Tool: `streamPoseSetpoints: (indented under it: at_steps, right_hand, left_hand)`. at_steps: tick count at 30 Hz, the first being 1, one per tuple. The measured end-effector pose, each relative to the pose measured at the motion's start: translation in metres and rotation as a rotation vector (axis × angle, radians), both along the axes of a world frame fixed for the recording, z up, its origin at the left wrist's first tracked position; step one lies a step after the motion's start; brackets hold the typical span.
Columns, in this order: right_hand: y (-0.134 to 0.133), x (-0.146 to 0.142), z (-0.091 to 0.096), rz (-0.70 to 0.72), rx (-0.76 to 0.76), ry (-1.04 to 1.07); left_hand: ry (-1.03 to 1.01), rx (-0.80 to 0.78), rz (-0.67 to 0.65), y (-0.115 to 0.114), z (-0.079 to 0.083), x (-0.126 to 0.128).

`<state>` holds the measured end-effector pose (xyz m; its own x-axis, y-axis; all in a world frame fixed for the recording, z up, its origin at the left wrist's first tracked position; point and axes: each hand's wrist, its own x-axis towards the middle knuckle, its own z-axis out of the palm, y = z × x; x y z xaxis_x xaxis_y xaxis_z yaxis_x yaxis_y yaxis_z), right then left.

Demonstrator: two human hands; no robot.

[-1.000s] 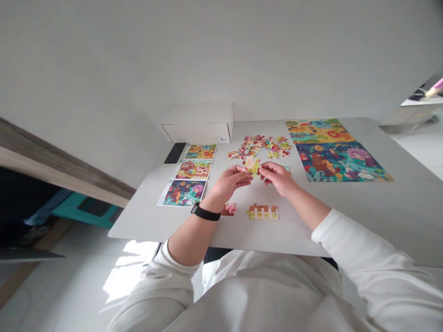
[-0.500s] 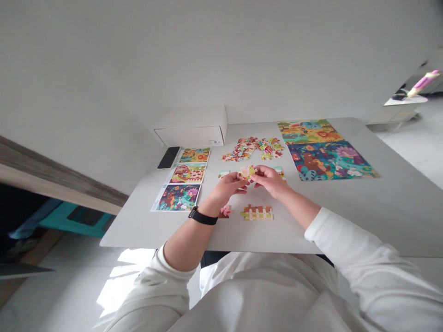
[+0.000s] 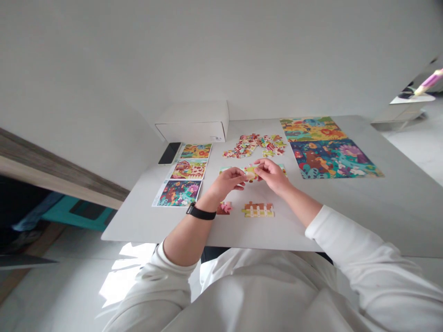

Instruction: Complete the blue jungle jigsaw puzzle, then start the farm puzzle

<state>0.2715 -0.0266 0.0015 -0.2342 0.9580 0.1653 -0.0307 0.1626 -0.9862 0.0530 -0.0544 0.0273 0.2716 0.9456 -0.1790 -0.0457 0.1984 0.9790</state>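
Note:
Between my two hands is a yellow-green and pale puzzle piece [image 3: 250,173], raised above the table. My left hand [image 3: 229,183] pinches its left side, and my right hand [image 3: 272,175] grips its right side. Behind the hands lie puzzle pieces with light-blue parts [image 3: 283,168], partly covered. Nearer to me are a joined fence section [image 3: 258,210] and a pink-and-brown puzzle section [image 3: 225,208], the latter partly hidden by my left wrist. A heap of loose puzzle pieces [image 3: 247,145] lies farther back.
A white box [image 3: 194,129] stands at the back against the wall. To the left are a phone [image 3: 170,153] and a sheet with three pictures [image 3: 188,169]. Two finished puzzles, an animal scene [image 3: 313,129] and a dark-blue forest scene [image 3: 334,159], lie at right on the table [image 3: 346,212].
The piece has turned in my fingers and moved slightly right. My right hand has shifted its hold and risen a little. The camera view has shifted slightly.

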Motion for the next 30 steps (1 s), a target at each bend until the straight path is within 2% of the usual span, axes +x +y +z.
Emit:
streamPoseSetpoints:
  at_steps: [4,8,11,17,23,30]
  right_hand:
    - [-0.001,0.0,0.0005,-0.017,-0.03,0.051]
    - [-0.0033,0.0,0.0016,0.027,-0.064,0.065]
    - [-0.0036,-0.0003,0.0022,0.039,-0.071,0.064]
    - [-0.0013,0.0006,0.0033,-0.054,-0.082,0.046]
    - [-0.0005,-0.0002,0.0036,-0.077,-0.065,0.035]
    - [0.001,0.0012,-0.0032,-0.048,-0.023,-0.02]
  left_hand:
    - [-0.008,-0.047,0.047,-0.0014,0.0018,0.0013]
    - [-0.045,-0.062,0.098,-0.0018,0.0019,0.0009]
    - [-0.06,-0.07,0.08,-0.0021,0.0011,0.0004]
    - [-0.046,-0.08,-0.003,-0.0006,0.0001,-0.0038]
    - [-0.095,-0.092,0.075,0.0011,0.0042,-0.0076]
    - [-0.076,-0.028,0.052,-0.0011,0.006,-0.0051]
